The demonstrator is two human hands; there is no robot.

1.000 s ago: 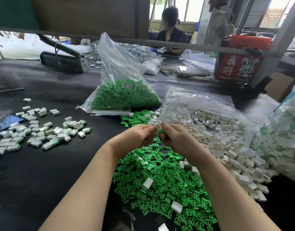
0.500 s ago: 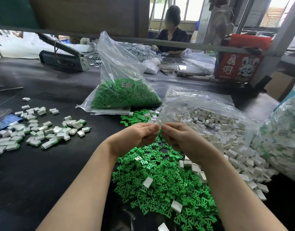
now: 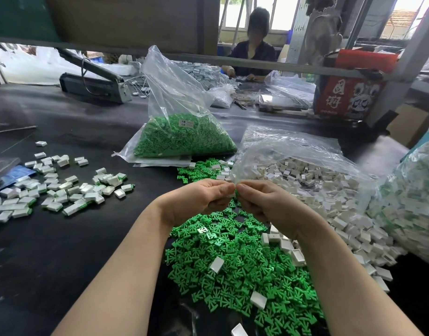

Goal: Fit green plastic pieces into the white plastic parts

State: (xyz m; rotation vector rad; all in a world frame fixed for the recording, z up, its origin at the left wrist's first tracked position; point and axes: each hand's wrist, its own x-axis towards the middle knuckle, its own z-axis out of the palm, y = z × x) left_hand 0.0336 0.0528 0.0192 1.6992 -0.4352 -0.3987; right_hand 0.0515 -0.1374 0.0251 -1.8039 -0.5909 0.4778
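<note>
Mid-fit: your left hand [image 3: 203, 202] pinches a white part [image 3: 231, 195], right hand [image 3: 259, 202] pinches a green piece [image 3: 236, 192]; next, align and press home.

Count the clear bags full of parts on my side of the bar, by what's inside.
Bag of green pieces: 1
Bag of white parts: 1
Bag of white-and-green parts: 1
Total: 3

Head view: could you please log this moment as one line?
step: fitting | left hand: pinches white part | right hand: pinches green piece | loose green pile: under hands | finished pieces: left
</note>
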